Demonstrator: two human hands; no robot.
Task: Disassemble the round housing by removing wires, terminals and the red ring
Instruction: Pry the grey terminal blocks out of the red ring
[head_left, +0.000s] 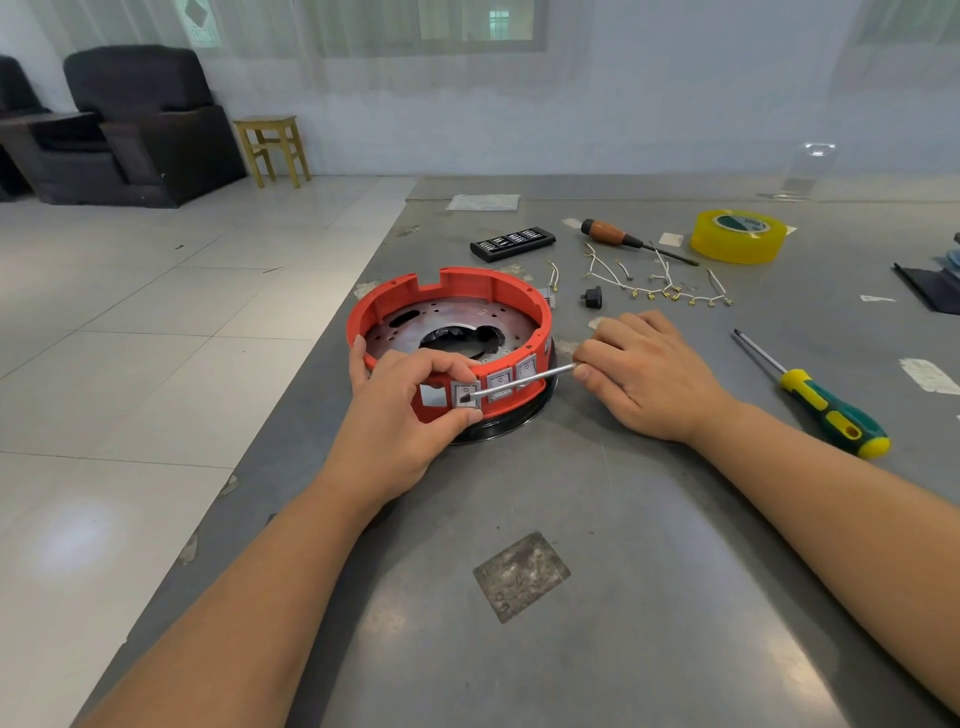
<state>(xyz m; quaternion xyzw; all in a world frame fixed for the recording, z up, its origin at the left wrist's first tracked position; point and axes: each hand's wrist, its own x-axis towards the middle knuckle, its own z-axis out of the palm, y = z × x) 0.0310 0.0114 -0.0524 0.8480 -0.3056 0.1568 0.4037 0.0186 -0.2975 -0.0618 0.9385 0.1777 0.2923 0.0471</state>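
- My right hand (644, 374) covers the handle of the thin metal tool (519, 383); I see only its shaft.
- My left hand (410, 410) hides part of the red ring (452, 283) at its near-left wall.
- The marks on the switches (500, 383) are too small to read.
- A dark object (930, 291) at the counter's (623, 597) right edge is cut off.
- The wire terminals (670, 296) are too tiny to tell apart.

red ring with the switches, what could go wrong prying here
The thin metal tool, held by the right hand, has its tip at a grey rocker switch beside the left hand; a slip could jab those fingers. Levering could also crack the red plastic ring.
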